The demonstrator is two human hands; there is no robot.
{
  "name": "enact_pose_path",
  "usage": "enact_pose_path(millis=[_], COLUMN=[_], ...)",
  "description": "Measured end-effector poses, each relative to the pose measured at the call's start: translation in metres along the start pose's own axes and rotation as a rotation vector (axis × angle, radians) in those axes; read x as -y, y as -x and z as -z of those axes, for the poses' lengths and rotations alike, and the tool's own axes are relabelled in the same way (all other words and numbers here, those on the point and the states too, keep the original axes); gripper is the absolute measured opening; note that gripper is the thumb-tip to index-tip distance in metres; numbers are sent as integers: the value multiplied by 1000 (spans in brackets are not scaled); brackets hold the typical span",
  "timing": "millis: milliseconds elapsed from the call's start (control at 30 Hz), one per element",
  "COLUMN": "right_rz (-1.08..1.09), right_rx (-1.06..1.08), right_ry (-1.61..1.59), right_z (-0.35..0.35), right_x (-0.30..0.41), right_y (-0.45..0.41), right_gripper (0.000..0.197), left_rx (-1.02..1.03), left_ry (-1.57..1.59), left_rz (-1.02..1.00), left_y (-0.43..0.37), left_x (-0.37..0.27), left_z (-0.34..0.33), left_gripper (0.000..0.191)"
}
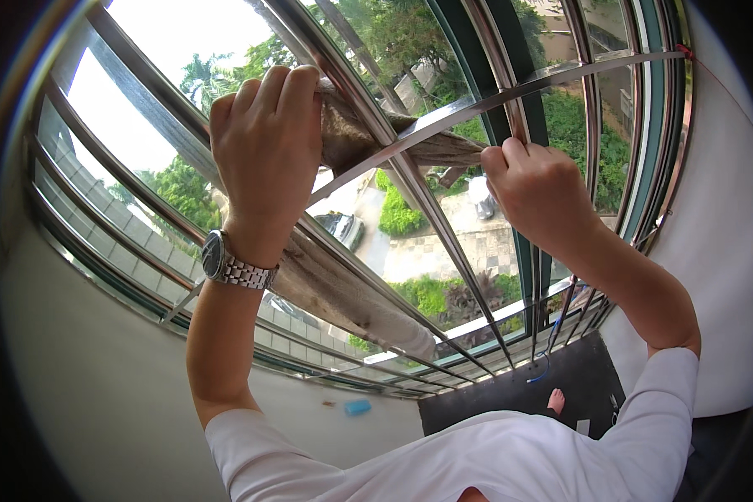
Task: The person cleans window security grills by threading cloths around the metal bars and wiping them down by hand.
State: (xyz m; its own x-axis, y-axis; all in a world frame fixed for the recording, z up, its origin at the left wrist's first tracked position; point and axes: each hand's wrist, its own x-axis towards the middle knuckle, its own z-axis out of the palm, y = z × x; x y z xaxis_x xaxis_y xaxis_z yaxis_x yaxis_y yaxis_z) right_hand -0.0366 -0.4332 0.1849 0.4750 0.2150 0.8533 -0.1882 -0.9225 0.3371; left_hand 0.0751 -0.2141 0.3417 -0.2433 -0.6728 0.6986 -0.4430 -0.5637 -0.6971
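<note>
A grey-brown plush cloth (pixel 345 135) is threaded among the polished metal bars of a window grille (pixel 423 125). My left hand (pixel 267 132), with a metal-band wristwatch (pixel 241 271) below it, is closed on the cloth's upper left part. Over at the right, my right hand (pixel 530 182) pinches the twisted narrow end of the cloth beside an upright bar. Between my hands the cloth passes behind the crossing bars. A long part of it hangs below my left hand, beyond the bars, down towards the lower edge of the grille. My fingertips are mostly hidden.
Glass panes in green frames (pixel 533 276) stand beyond the bars, with trees, paving and a parked car outside. White walls flank the window. A blue object (pixel 357 407) lies at lower left. A blue cord (pixel 546 370) hangs at the grille's bottom, above a dark surface (pixel 580 370).
</note>
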Motion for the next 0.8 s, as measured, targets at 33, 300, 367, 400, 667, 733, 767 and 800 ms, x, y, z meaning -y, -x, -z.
enact_pose_path(millis=[33,300,367,400,667,733,767,800], right_rz=[27,188,181,165,6,0,3,-6], right_rx=[100,316,275,255,18,17,10,3], right_ry=[25,-116,-147,-138,73,87,94,86], right_z=[-2,-24,-25,-24,26,21,18,15], right_x=[9,56,50,43,-25,-27,-24,-17], right_y=[6,40,43,42,7,1,-1,-2], right_gripper=[13,9,9,8,11,11,11,11], left_rx=[-2,180,229,228,5,-44,-46,-52], left_ry=[-17,261,235,233,53,40,46,14], left_rz=[-7,-57,-72,-75,14,63,60,65], left_y=[1,30,28,24,-13,-14,-14,-15], left_x=[-1,-2,-2,-1,25,31,30,30], left_z=[0,18,21,21,4,0,-2,-1], left_gripper=[15,14,10,10,5,3,3,5])
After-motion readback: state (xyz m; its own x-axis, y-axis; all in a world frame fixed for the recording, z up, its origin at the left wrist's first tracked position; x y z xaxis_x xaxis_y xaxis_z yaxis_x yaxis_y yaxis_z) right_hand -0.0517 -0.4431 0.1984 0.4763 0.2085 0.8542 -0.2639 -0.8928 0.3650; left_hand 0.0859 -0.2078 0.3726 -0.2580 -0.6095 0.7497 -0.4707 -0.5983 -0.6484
